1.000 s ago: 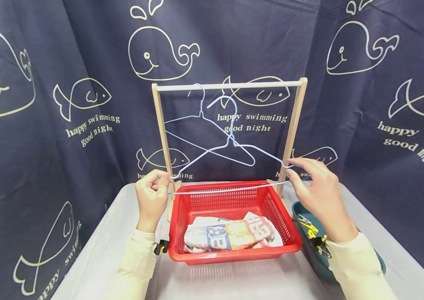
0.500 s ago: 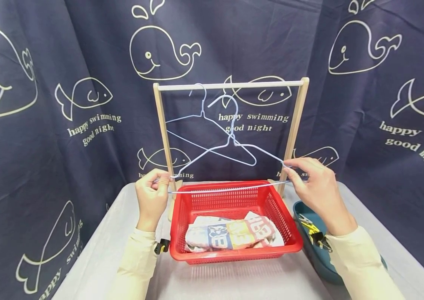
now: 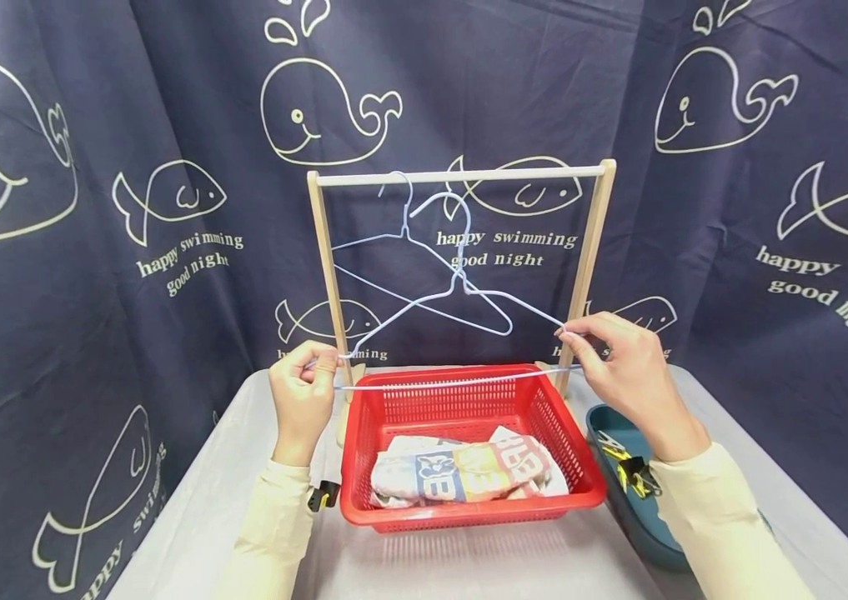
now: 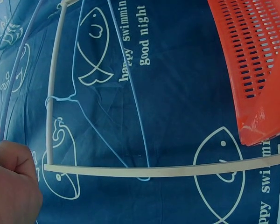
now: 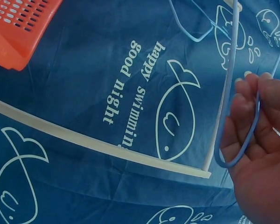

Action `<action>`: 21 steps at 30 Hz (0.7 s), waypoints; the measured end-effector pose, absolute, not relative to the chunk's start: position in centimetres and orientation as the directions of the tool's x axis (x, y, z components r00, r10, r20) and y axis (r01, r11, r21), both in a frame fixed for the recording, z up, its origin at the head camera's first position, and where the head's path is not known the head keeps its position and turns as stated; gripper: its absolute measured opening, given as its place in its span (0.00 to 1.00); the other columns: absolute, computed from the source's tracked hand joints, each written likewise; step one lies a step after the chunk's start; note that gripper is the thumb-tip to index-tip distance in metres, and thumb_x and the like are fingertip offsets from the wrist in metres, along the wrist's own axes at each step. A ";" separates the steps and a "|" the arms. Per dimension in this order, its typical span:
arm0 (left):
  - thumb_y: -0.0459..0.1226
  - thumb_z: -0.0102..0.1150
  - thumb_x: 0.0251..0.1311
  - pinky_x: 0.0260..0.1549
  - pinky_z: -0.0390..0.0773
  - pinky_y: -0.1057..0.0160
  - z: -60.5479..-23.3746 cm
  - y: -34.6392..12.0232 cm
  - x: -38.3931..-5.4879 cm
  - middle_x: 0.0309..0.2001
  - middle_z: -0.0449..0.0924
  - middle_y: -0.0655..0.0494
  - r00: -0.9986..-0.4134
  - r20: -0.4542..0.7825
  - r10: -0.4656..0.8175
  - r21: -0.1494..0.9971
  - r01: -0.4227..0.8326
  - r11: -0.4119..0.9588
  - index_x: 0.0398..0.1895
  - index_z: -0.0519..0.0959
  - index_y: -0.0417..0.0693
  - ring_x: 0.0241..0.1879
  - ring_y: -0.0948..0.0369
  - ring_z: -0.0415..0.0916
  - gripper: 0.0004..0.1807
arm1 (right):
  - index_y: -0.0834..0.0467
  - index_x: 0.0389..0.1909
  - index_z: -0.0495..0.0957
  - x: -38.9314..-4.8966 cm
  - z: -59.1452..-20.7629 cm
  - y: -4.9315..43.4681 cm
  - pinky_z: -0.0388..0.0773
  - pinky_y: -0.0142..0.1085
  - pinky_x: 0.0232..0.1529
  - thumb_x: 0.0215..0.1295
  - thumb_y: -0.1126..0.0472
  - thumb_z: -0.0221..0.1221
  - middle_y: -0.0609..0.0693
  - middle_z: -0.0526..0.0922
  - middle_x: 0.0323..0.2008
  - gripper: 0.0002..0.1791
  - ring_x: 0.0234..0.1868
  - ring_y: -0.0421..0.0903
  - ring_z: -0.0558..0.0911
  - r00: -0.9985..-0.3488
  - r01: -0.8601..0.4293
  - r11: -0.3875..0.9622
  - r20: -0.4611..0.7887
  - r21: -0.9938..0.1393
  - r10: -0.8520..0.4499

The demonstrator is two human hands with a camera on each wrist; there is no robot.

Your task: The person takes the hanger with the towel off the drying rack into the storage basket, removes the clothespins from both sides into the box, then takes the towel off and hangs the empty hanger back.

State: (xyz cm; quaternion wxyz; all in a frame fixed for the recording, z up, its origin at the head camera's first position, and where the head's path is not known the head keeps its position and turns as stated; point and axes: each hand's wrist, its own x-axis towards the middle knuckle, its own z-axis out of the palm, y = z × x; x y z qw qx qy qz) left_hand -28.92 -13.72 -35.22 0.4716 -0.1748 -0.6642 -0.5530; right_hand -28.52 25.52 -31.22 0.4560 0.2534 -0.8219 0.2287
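Observation:
A light blue wire hanger is held upright, hook on top, above the red basket. My left hand grips its left end, the fingers curled round the wire. At the other end my right hand pinches the upper wire between thumb and fingertips; in the right wrist view the hanger's rounded corner lies against the fingers. A second blue hanger hangs behind from the white rod of a wooden rack. Inside the basket lies a folded white cloth with coloured print.
A teal tray with yellow and black clips stands on the right of the table, partly under my right forearm. The rack's wooden posts rise behind the basket. A dark whale-print curtain surrounds the table.
My right thumb and fingertips have moved slightly left along the hanger's upper wire and closed on it. The hanger's hook has shifted slightly left. My left hand is nearly still.

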 end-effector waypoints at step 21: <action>0.26 0.62 0.65 0.09 0.56 0.71 -35.4 -13.5 -28.9 0.21 0.82 0.50 -0.531 0.808 -0.256 0.588 0.753 0.294 0.24 0.84 0.35 0.09 0.71 0.59 0.10 | 0.56 0.37 0.90 -28.3 -30.4 26.3 0.64 0.26 0.25 0.53 0.71 0.74 0.44 0.78 0.22 0.11 0.22 0.37 0.68 -0.463 -0.647 0.744 0.861 -0.167 -0.210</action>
